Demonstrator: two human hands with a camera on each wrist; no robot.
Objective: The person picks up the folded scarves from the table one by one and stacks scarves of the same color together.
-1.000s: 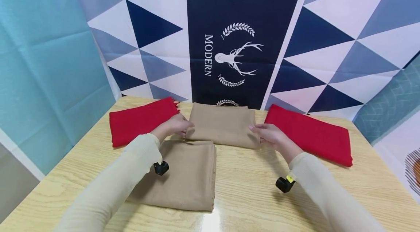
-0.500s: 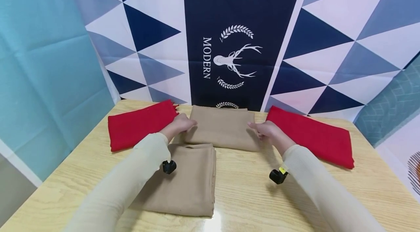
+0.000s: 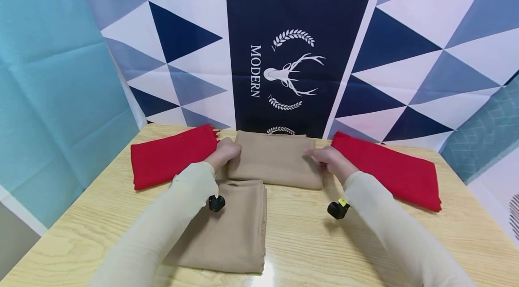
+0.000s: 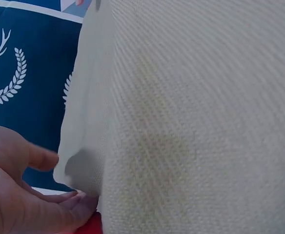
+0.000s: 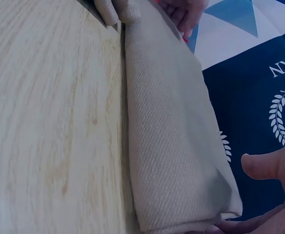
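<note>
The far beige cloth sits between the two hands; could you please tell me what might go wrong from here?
The far beige cloth could bunch if the left hand and right hand at opposite ends push unevenly. The left sleeve, over the near beige cloth, might brush it askew.

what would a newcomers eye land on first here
Most likely the left red cloth and the right red cloth, vivid toward either side of the pale wooden table. Next, perhaps the white deer head on the dark backdrop panel, above and behind the folded beige cloth at the table's back.
</note>
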